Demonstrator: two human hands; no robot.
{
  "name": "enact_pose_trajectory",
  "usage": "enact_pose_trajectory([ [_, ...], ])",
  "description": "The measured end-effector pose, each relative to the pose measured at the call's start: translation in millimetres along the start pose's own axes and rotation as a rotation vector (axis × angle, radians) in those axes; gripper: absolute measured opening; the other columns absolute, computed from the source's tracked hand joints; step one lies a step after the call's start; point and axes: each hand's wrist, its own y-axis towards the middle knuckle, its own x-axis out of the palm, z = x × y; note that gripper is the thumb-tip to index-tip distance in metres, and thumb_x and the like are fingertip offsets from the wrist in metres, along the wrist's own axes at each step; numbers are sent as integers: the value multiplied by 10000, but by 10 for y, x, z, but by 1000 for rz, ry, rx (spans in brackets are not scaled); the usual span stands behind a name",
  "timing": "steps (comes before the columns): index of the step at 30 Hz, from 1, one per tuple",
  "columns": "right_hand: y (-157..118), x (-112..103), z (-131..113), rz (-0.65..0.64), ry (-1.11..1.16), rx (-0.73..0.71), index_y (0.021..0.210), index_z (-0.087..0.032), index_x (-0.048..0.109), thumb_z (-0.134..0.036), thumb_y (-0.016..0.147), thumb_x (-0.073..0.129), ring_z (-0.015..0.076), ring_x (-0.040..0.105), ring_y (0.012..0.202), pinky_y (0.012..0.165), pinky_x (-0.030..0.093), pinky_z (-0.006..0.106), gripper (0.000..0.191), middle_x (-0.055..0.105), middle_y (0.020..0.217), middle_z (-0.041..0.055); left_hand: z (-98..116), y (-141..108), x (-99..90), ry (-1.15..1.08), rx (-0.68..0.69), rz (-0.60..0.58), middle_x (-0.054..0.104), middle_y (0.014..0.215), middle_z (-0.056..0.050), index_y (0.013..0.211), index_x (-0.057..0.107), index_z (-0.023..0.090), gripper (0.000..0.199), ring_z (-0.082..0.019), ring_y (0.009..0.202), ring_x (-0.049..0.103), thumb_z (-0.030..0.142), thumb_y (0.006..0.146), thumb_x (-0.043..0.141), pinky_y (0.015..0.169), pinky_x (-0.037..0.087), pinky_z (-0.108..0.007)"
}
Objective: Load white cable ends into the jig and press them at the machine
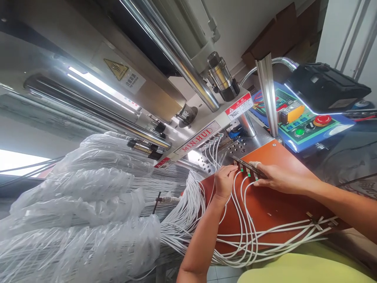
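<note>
My left hand (226,181) is closed at the upper left part of the orange-brown board (273,216), its fingertips pinched around the end of a white cable. My right hand (272,177) grips a long metal mold bar (249,166), which lies slanted over the board. Along the bar's near side sit several small connectors with green parts (249,173), their white cables (242,212) curving down toward me. Just beyond my left hand, more white cables (212,151) run into the machine's lower mold area.
The machine's crossbar (196,139) and steel columns stand above and beyond my hands. A control panel (313,125) with green and red buttons is at the right. Plastic-wrapped cable bundles (85,220) fill the left. Finished-looking metal-ended cables (316,224) lie at the board's right edge.
</note>
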Motion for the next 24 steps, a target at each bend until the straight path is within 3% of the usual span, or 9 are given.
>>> enact_pose_trajectory([
  [5, -8, -1, -6, 12, -31, -17, 1250, -263, 436, -475, 872, 543, 253, 627, 979, 824, 464, 336, 447, 650, 1087, 49, -33, -28, 23, 8, -13, 3, 755, 877, -32, 891, 758, 226, 180, -167, 818, 695, 137, 858, 605, 784, 565, -334],
  [10, -18, -14, -21, -3, -45, -38, 1269, -258, 435, -471, 865, 547, 255, 635, 942, 796, 474, 340, 470, 659, 1067, 59, -71, -27, 26, 43, 70, 4, 757, 884, -34, 903, 760, 228, 200, -168, 819, 695, 123, 861, 594, 791, 563, -339],
  [14, -12, -9, -18, 13, -64, -48, 1165, -248, 468, -470, 864, 539, 240, 642, 879, 780, 478, 334, 380, 668, 1011, 50, -89, -13, 48, 26, 57, 20, 756, 879, -42, 897, 759, 218, 187, -169, 812, 693, 129, 861, 598, 773, 564, -335],
  [16, -6, 5, -16, 6, -98, -44, 1117, -244, 477, -462, 872, 524, 237, 649, 839, 756, 480, 335, 331, 675, 979, 52, -84, -10, 64, 14, 38, 39, 756, 871, -46, 890, 759, 210, 182, -166, 807, 690, 118, 852, 607, 768, 562, -326],
  [24, -38, 124, 94, 60, -353, 1, 1220, -246, 471, -401, 826, 565, 298, 677, 805, 670, 475, 363, 434, 701, 916, 88, -37, -34, 114, 26, 70, 56, 732, 763, -27, 783, 758, 227, 153, -169, 782, 623, 81, 768, 715, 739, 514, -318],
])
